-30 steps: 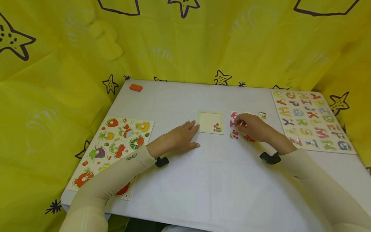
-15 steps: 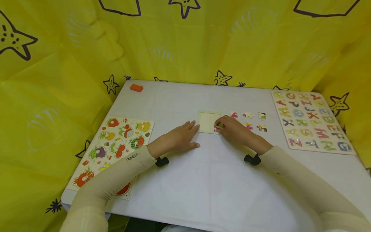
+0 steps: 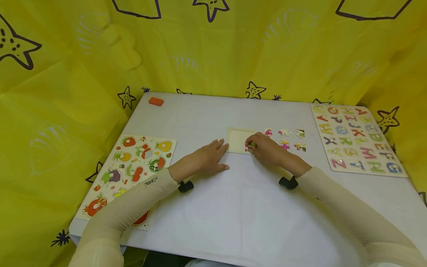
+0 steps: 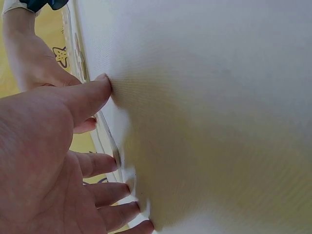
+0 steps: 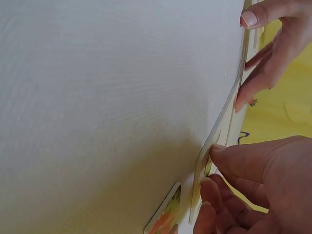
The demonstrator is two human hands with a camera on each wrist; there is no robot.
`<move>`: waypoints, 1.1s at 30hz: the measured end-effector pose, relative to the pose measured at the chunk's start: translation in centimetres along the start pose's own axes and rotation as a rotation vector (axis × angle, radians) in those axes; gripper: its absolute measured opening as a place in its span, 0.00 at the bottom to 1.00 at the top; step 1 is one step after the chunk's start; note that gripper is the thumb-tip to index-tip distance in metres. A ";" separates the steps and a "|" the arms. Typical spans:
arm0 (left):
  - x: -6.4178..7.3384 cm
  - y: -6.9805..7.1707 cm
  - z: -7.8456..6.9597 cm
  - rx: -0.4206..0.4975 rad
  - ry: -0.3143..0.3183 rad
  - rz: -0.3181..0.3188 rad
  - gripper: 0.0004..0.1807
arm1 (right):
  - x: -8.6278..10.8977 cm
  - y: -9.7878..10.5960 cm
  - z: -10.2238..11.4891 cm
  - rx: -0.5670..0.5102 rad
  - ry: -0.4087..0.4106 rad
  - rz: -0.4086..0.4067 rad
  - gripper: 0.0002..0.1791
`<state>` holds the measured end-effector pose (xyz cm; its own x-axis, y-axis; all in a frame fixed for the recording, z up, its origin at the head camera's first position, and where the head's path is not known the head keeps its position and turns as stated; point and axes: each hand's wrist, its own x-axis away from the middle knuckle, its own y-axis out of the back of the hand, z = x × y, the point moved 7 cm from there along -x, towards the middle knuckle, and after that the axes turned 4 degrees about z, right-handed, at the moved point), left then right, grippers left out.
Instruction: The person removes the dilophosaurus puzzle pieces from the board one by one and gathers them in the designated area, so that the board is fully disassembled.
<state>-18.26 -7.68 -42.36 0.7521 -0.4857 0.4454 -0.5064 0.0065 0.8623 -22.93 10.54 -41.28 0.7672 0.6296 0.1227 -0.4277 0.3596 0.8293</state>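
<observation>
In the head view, a small square puzzle tray [image 3: 241, 136] lies mid-table. My left hand [image 3: 211, 157] is spread flat beside it, its fingertips touching the tray's left edge. My right hand [image 3: 267, 150] bends over the lower right corner of the tray. There its thumb and fingertips pinch a green and pink jigsaw piece [image 3: 249, 147], partly hidden by the fingers. In the right wrist view, a bit of green [image 5: 209, 166] shows between the thumb and fingers. Just right of the tray lie several loose jigsaw pieces [image 3: 284, 132]; the right hand covers part of that area.
A fruit peg board [image 3: 125, 159] lies on the left, partly under the left forearm. On the right is an alphabet board [image 3: 358, 139]. An orange block [image 3: 156, 101] sits near the back left corner of the white table [image 3: 217, 215]. Yellow curtain [image 3: 207, 48] hangs behind.
The right hand moved left from the loose pieces to the tray's lower right corner, then stayed there over the last half second. The left hand kept its place.
</observation>
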 end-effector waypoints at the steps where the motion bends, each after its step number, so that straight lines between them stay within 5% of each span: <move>1: 0.0 0.0 0.0 -0.001 0.000 0.000 0.49 | 0.0 0.0 0.0 0.001 0.001 0.003 0.14; 16: 0.0 0.1 -0.1 -0.020 -0.005 -0.013 0.48 | -0.5 0.2 -0.2 -0.005 -0.034 0.055 0.15; 33: 0.1 0.0 -0.1 -0.017 -0.010 -0.013 0.48 | -0.3 1.0 -0.4 -0.017 0.009 -0.059 0.15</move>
<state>-18.17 -7.64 -42.30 0.7541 -0.4947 0.4319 -0.4894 0.0151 0.8719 -23.73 10.97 -40.70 0.7872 0.6128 0.0686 -0.3896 0.4079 0.8258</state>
